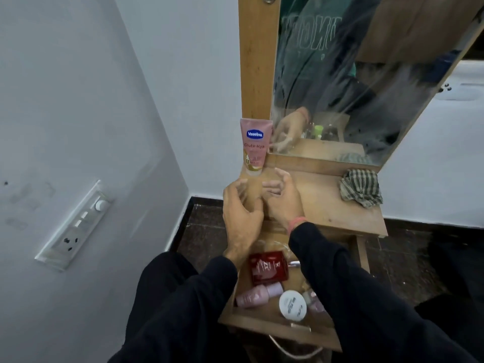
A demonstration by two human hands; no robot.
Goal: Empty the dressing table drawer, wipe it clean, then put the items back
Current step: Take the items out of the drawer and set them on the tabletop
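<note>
The wooden drawer [264, 324] is pulled out below me. It holds a red packet [267, 267], a pink bottle [258, 294] lying on its side, a round white jar [292, 305] and other small items partly hidden by my right sleeve. A pink lotion tube [254, 146] stands upright at the back left of the tabletop [327, 203], against the mirror frame. My left hand [239, 213] and my right hand [281, 199] hover over the tabletop's left end, just in front of the tube, fingers apart and holding nothing. A checked cloth [360, 187] lies crumpled at the back right.
A mirror [353, 82] in a wooden frame rises behind the tabletop. The white wall on the left carries a switch and socket panel [74, 226]. Dark stone floor [207, 231] surrounds the table.
</note>
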